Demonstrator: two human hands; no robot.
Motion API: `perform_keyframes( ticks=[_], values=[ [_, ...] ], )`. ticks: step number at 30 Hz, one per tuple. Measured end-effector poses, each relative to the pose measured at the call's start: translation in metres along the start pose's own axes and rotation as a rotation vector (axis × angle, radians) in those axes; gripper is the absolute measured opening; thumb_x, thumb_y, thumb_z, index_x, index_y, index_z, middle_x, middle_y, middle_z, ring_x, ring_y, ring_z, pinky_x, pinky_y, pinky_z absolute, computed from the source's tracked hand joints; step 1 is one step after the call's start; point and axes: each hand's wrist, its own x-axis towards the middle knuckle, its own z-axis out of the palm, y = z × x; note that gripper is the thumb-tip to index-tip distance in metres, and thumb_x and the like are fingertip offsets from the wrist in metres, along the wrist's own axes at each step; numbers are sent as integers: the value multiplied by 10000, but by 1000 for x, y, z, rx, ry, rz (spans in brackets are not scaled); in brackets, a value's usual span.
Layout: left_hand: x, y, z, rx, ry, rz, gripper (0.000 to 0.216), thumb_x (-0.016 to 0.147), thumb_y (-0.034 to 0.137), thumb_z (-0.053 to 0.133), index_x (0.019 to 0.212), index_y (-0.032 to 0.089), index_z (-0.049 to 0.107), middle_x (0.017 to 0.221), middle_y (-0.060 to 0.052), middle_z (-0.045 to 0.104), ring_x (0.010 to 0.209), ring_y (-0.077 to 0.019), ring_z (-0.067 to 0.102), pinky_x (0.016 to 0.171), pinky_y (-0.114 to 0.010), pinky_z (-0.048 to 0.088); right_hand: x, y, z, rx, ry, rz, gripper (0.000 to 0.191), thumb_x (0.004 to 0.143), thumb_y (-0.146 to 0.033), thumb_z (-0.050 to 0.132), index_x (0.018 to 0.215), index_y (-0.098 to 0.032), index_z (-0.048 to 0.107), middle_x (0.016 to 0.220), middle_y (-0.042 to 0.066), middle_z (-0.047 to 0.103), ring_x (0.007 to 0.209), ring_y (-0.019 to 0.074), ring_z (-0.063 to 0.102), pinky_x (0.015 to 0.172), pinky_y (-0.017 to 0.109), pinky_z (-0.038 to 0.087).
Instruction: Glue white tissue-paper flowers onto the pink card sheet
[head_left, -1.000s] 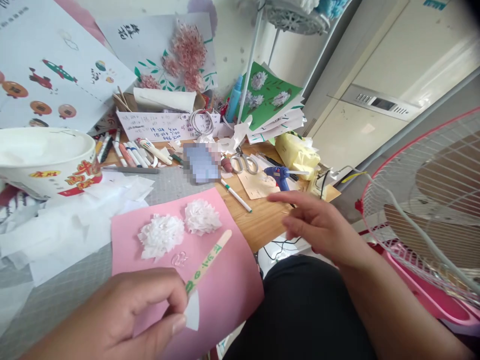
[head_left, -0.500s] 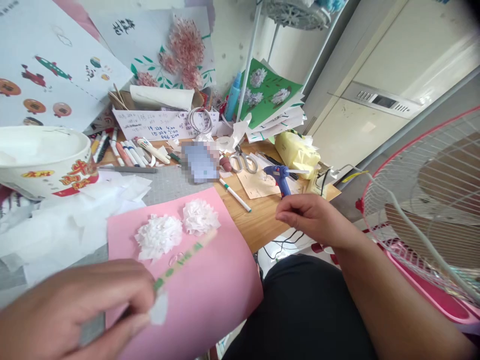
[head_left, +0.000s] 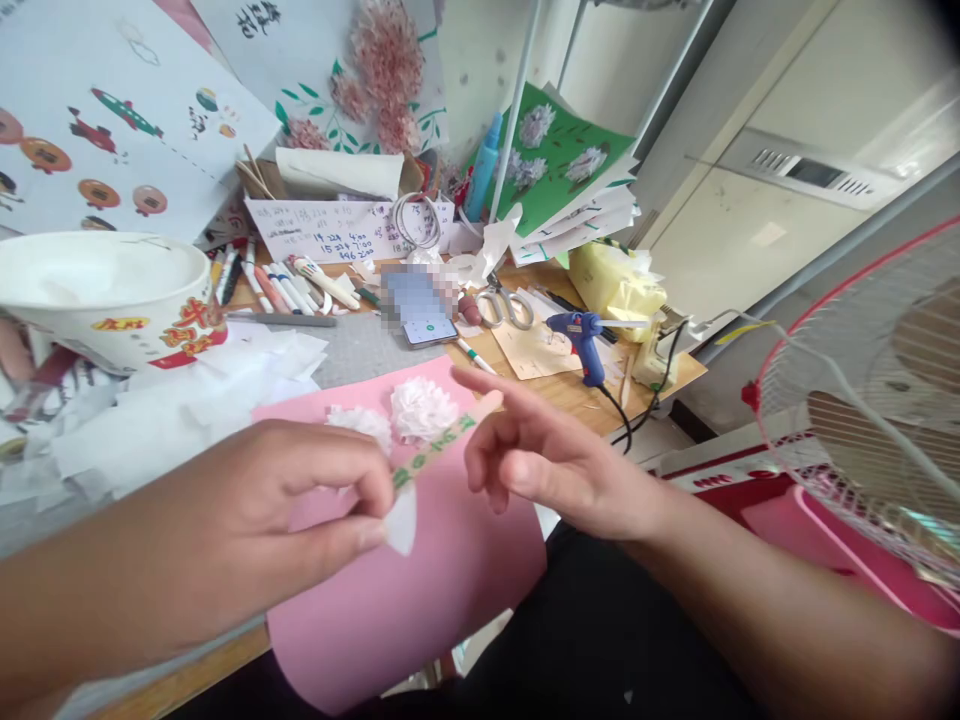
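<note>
My left hand (head_left: 300, 510) pinches a flat wooden craft stick (head_left: 442, 440) with green marks, together with a small piece of white paper (head_left: 403, 520). Close to the stick's far end is my right hand (head_left: 551, 455), empty, its index finger stretched out and the others loosely bent. Beneath both hands a pink sheet of paper (head_left: 465, 580) hangs curved over the table's front edge. Two white ruffled paper flowers lie on it: one flower (head_left: 421, 408) shows whole, while the other flower (head_left: 360, 425) is partly covered by my left hand. A blue glue gun (head_left: 586, 345) rests beyond my right hand.
At the left stands a white paper bucket (head_left: 105, 300) beside loose white paper sheets (head_left: 247, 385). Scissors (head_left: 506, 305), a phone (head_left: 420, 305) and several markers (head_left: 289, 285) lie farther back. A fan (head_left: 862, 400) stands at the right, with a yellow tissue pack (head_left: 619, 285) behind the glue gun.
My right hand has let go of the glue gun, now lying on the table, and moved left toward the stick. My left hand has moved right and up with the stick and white paper.
</note>
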Motion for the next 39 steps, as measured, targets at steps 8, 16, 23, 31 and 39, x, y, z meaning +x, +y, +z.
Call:
perform_keyframes(
  ticks=[8,16,23,31,39],
  values=[
    [15,-42,-18,-242,-104,-4,215,956,284,606,768,270,710,1010,-7,770,957,-178,748,756,-232,611,31,22,8,263,410,-147,205,968,-322,777,817,-187,807,631,-20,656,563,76,596,580,188,494],
    [2,-60,-6,160,99,150,201,994,178,558,843,236,677,893,16,679,815,-140,663,726,-260,516,33,21,14,96,336,-321,122,996,-239,749,893,-197,802,881,-1,711,688,76,696,637,189,611],
    [1,-61,7,525,85,373,304,1013,100,534,769,187,692,908,-48,655,805,-208,559,754,-378,440,34,25,15,25,385,-360,157,1010,-247,728,863,-193,735,912,-2,700,687,87,682,625,222,607],
    [3,-50,13,558,54,382,314,1049,218,546,786,183,715,854,-71,658,815,-263,571,751,-428,436,36,23,30,-342,319,-328,259,1059,-344,649,845,-197,660,830,-2,701,722,108,640,680,243,527],
    [4,-48,15,531,4,357,295,1032,191,514,821,184,720,871,-83,667,822,-273,575,758,-447,438,46,30,31,-350,255,-239,282,1060,-341,619,813,-204,601,780,-9,657,726,123,608,693,261,477]
  ],
)
